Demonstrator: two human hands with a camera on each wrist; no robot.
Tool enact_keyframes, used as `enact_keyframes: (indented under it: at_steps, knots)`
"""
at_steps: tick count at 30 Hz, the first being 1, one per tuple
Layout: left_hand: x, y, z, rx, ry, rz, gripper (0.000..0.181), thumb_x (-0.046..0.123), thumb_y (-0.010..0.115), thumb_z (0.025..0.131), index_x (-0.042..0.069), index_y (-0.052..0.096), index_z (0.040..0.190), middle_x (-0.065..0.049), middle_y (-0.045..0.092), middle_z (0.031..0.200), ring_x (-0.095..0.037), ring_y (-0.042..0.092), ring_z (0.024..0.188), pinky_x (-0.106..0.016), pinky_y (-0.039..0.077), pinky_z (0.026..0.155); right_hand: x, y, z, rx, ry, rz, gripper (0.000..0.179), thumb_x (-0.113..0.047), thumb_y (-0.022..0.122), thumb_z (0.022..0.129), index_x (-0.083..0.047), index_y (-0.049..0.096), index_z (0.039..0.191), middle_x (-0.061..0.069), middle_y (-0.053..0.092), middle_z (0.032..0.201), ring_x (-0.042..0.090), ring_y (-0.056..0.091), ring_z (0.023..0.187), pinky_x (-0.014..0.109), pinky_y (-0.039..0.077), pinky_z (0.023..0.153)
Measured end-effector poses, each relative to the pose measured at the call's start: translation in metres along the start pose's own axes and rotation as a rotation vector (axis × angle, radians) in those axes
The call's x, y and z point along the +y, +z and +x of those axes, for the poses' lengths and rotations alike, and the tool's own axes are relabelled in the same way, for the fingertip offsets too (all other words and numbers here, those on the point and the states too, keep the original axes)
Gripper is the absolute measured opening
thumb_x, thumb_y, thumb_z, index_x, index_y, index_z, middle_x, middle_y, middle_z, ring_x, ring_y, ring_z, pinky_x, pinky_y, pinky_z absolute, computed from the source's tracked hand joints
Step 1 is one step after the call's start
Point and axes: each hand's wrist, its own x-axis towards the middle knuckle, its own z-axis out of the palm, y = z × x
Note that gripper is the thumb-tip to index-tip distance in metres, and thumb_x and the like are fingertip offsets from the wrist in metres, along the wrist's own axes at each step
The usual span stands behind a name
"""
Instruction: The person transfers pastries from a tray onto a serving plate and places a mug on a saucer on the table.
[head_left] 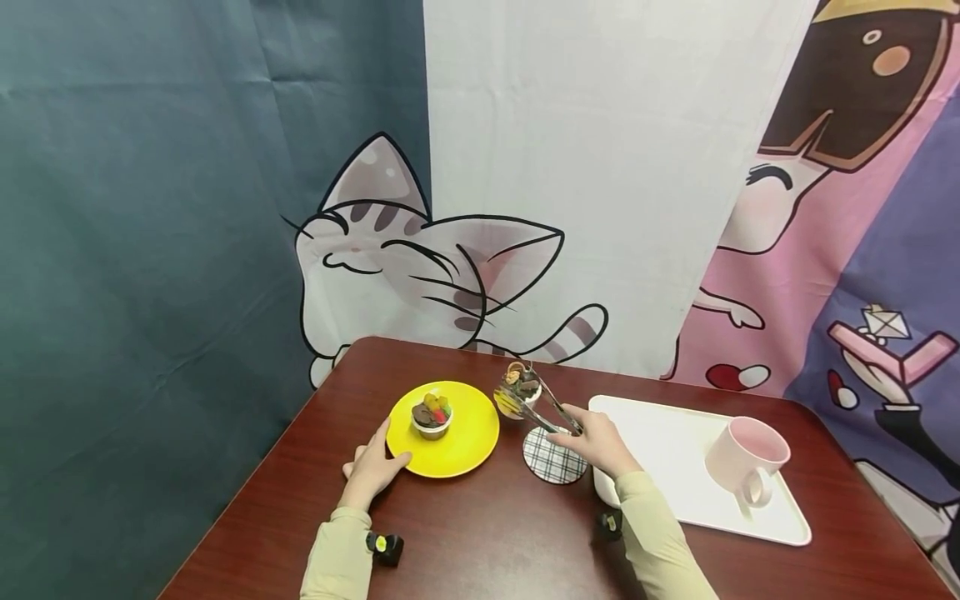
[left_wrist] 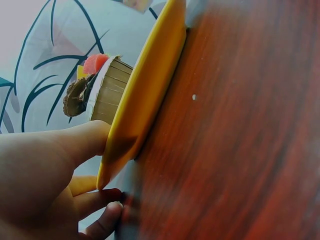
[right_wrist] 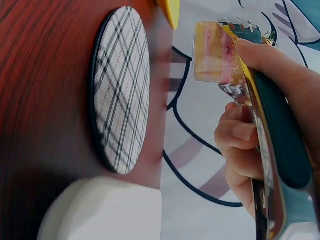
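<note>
My left hand [head_left: 372, 468] pinches the left rim of a yellow plate [head_left: 468, 437], thumb along the top edge and fingers at its side and underneath. On that plate sits a cupcake [head_left: 432, 431] in a pleated cup with chocolate and fruit-like toppings. My right hand [head_left: 600, 440] grips metal tongs [head_left: 558, 407]. Between their tips is a clear dessert cup [right_wrist: 207, 52] with pink and yellow layers; in the head view it appears just right of the plate, its topping dark with a round biscuit-like piece.
A round plaid coaster [head_left: 555, 460] lies below the tongs. To the right, a white tray [head_left: 652, 433] carries a pink mug [head_left: 738, 458]. The brown table [head_left: 480, 542] ends at the back against a printed curtain [head_left: 600, 167]. A tiny white speck [left_wrist: 194, 97] lies near the plate.
</note>
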Motion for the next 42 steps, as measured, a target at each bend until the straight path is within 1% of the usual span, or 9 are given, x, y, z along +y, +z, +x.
enact_keyframes:
  at_steps: [3,8,10,16,21,25,33,38,42]
  knots:
    - [-0.001,0.0,0.001,0.0,0.003,-0.001,0.08,0.03,0.063,0.088,0.01,0.023,0.154,-0.025,0.033,0.153,-0.044,0.039,0.118,-0.06,0.021,0.09,-0.005,0.004,0.001,-0.015,0.004,0.017,0.058,-0.033,0.078,0.077,-0.006,0.063,0.127,0.002,0.062,0.067,0.01,0.045,0.059,0.028,0.042,0.062]
    - [0.001,0.002,0.001,-0.002,0.004,-0.003,0.08,0.03,0.064,0.088,0.01,0.023,0.154,-0.024,0.033,0.154,-0.043,0.039,0.117,-0.06,0.021,0.089,-0.013,0.009,0.003,-0.025,0.004,0.021,0.059,-0.033,0.077,0.078,-0.006,0.063,0.128,0.003,0.067,0.073,0.008,0.041,0.054,0.027,0.042,0.061]
    - [0.002,0.002,0.0,-0.002,0.004,0.0,0.08,0.03,0.064,0.088,0.01,0.023,0.154,-0.023,0.033,0.154,-0.043,0.039,0.117,-0.06,0.021,0.089,-0.016,0.012,0.004,-0.022,0.0,0.014,0.059,-0.034,0.077,0.078,-0.006,0.062,0.128,0.004,0.071,0.082,0.008,0.045,0.057,0.027,0.043,0.062]
    - [0.004,0.002,0.001,0.002,0.007,-0.002,0.08,0.029,0.065,0.087,0.01,0.025,0.154,-0.024,0.034,0.153,-0.043,0.04,0.116,-0.06,0.022,0.089,-0.023,0.019,0.006,-0.04,0.013,0.031,0.061,-0.035,0.078,0.078,-0.007,0.062,0.129,0.012,0.073,0.101,0.012,0.053,0.069,0.032,0.047,0.067]
    - [0.004,0.002,0.001,-0.004,0.003,-0.005,0.08,0.029,0.065,0.087,0.01,0.024,0.154,-0.023,0.034,0.154,-0.042,0.04,0.116,-0.059,0.022,0.089,-0.029,0.024,0.009,-0.053,0.004,0.042,0.06,-0.036,0.078,0.078,-0.007,0.063,0.128,0.012,0.073,0.103,0.012,0.054,0.071,0.032,0.047,0.069]
    - [0.004,0.001,0.001,-0.002,0.006,-0.002,0.08,0.03,0.065,0.087,0.01,0.025,0.154,-0.023,0.034,0.154,-0.042,0.04,0.115,-0.059,0.022,0.088,-0.032,0.028,0.011,-0.06,-0.01,0.037,0.059,-0.036,0.078,0.078,-0.007,0.063,0.127,0.009,0.074,0.098,0.009,0.056,0.071,0.032,0.049,0.07]
    - [0.002,-0.001,0.0,0.001,0.004,-0.003,0.081,0.03,0.065,0.087,0.009,0.025,0.153,-0.023,0.034,0.154,-0.042,0.04,0.115,-0.059,0.022,0.088,-0.039,0.037,0.015,-0.083,-0.026,0.018,0.058,-0.036,0.079,0.077,-0.008,0.064,0.126,-0.006,0.065,0.072,0.008,0.052,0.064,0.028,0.045,0.066]
    - [0.002,-0.002,0.0,-0.001,-0.001,-0.006,0.081,0.03,0.065,0.087,0.01,0.025,0.154,-0.023,0.034,0.154,-0.042,0.04,0.115,-0.059,0.022,0.088,-0.04,0.043,0.014,-0.105,-0.017,0.009,0.058,-0.037,0.078,0.077,-0.009,0.064,0.126,-0.005,0.062,0.07,0.01,0.051,0.064,0.029,0.044,0.064]
    - [0.002,-0.002,-0.001,0.001,0.001,-0.008,0.08,0.03,0.065,0.087,0.01,0.025,0.154,-0.023,0.034,0.154,-0.042,0.04,0.115,-0.058,0.022,0.087,-0.038,0.049,0.013,-0.116,-0.023,0.02,0.057,-0.036,0.078,0.078,-0.008,0.064,0.126,0.0,0.068,0.077,0.011,0.051,0.065,0.029,0.044,0.062]
